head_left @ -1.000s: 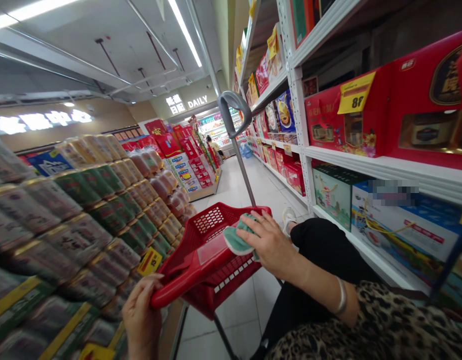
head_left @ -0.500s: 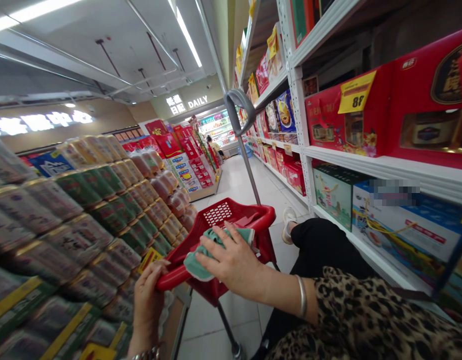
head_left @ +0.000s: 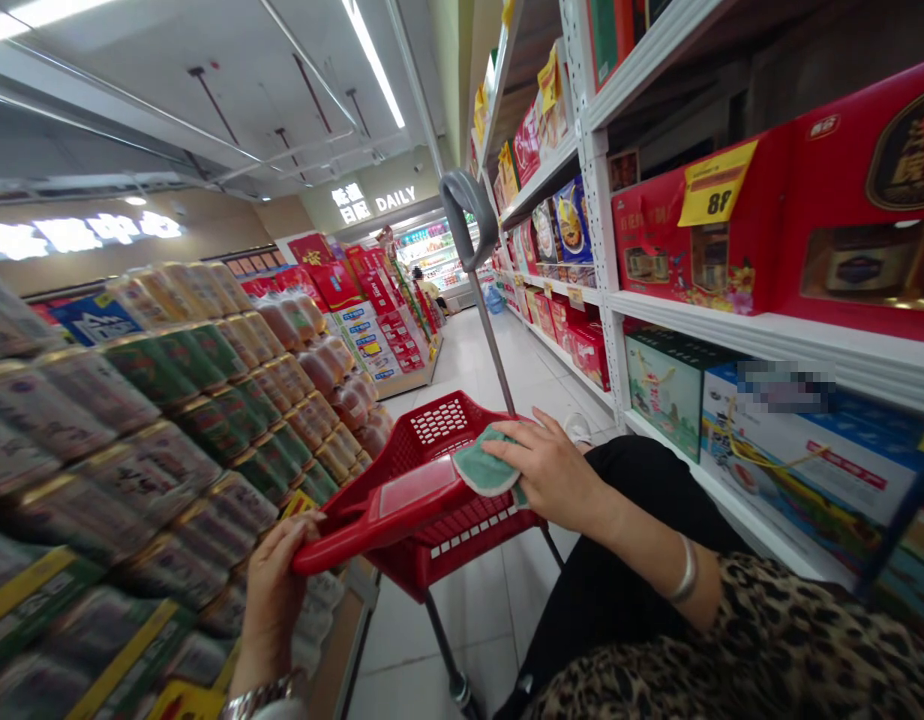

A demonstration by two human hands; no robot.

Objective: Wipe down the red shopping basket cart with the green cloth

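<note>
A right hand's grip [head_left: 548,470] lies half-closed over a teal cloth [head_left: 486,463], pressing it onto a red plastic shopping basket [head_left: 424,440]. The left hand's grip [head_left: 271,590] curls shut around the basket's flat handle [head_left: 379,525]. Stacked drink cans [head_left: 154,470] stand just left; gift boxes [head_left: 694,230] line white shelving [head_left: 732,330] right.

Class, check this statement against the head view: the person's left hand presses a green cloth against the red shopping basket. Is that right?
Not quite: the head view shows the cloth under the other hand. The right hand, not the left, presses the green cloth against the red shopping basket. The left hand grips the basket's edge.
</note>
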